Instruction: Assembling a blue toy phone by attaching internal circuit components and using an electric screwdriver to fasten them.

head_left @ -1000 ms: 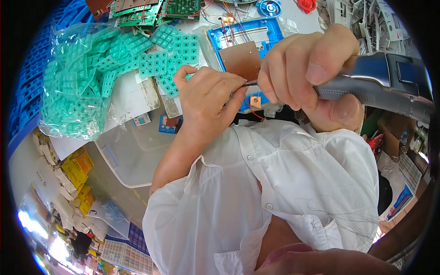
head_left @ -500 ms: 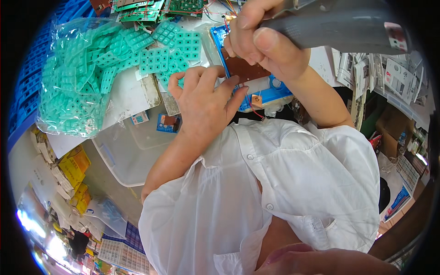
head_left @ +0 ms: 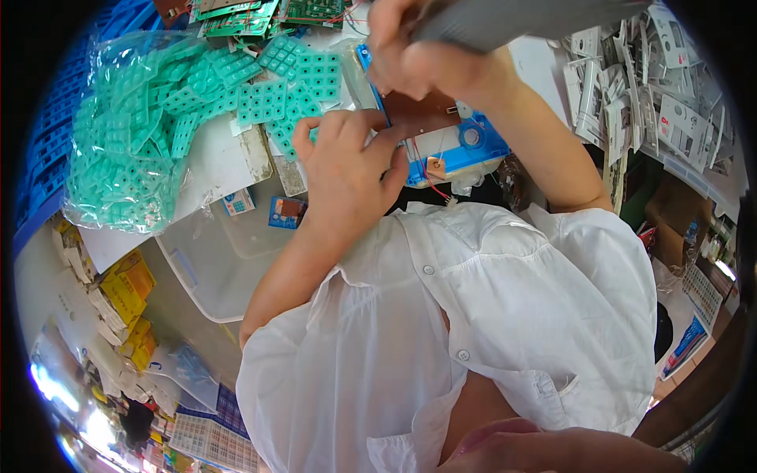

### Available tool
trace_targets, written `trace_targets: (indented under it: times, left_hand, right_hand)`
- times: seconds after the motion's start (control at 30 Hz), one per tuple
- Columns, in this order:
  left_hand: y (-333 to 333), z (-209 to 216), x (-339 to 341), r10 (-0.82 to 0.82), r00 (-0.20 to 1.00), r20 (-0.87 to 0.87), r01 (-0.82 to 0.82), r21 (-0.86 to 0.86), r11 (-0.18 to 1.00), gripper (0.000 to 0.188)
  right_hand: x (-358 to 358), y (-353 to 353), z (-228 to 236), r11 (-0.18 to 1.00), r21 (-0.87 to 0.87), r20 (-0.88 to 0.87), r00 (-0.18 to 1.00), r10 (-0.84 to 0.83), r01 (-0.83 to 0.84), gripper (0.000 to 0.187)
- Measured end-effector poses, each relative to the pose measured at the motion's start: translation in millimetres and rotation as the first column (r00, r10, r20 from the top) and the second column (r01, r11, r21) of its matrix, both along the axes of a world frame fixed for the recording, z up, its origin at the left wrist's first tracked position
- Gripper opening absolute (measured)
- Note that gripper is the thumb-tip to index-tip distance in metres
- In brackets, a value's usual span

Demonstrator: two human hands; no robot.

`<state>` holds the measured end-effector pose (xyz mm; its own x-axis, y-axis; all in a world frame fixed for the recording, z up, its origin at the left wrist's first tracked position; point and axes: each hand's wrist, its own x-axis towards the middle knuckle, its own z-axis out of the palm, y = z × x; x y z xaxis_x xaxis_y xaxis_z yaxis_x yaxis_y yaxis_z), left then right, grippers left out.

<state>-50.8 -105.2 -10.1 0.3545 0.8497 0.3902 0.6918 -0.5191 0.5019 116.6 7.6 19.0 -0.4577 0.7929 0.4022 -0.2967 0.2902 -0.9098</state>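
Note:
A blue plastic casing (head_left: 490,142) lies at the front of the table, with a brown circuit board (head_left: 422,117) set in it. Over the board, my right hand (head_left: 426,67) is closed around a thick dark grey electric screwdriver (head_left: 505,24); its working tip is hidden behind my fingers. My left hand (head_left: 344,162) rests at the casing's left side, fingers apart, index finger reaching onto the board's edge. Thin red wires (head_left: 426,175) hang from the casing's near side, beside a small copper-coloured square piece (head_left: 435,165).
A clear bag of green rubber keypads (head_left: 130,150) spills out at left. Green circuit boards (head_left: 244,20) are stacked at the back. White plastic panels (head_left: 678,118) crowd a bin on the right. A translucent tub (head_left: 213,276) sits below the table edge, with a small blue-edged piece (head_left: 285,211) nearby.
My right hand and the screwdriver have shifted left and toward the back. The left hand's thumb has drawn in nearer its fingers. The casing has turned or shifted slightly.

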Motion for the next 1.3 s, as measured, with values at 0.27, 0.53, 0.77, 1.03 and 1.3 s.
trace_targets:
  times: [0.27,0.53,0.77,1.03,1.3]
  left_hand:
    - [-18,14,-1,-0.187,0.971,0.152,0.202,-0.095,0.975,0.034]
    - [-16,15,18,-0.189,0.977,0.101,0.205,-0.18,0.962,0.04]
    - [-11,11,24,-0.203,0.977,0.071,0.21,-0.11,0.971,0.023]
    - [-4,17,26,-0.103,0.981,0.162,0.117,-0.078,0.99,0.022]
    - [-22,13,-1,-0.04,0.99,0.137,0.053,-0.087,0.995,0.024]
  right_hand:
    - [87,9,90,0.947,0.159,-0.02,0.96,-0.278,0.278,0.049]
    - [97,-73,47,0.538,0.388,0.033,0.572,-0.82,0.749,0.058]
    - [125,-108,5,0.8,0.481,0.449,0.684,-0.575,0.358,0.034]
    - [82,-117,-10,0.868,0.469,0.604,0.659,-0.449,0.162,0.026]
    - [86,-121,-11,0.847,0.472,0.561,0.657,-0.504,0.246,0.025]
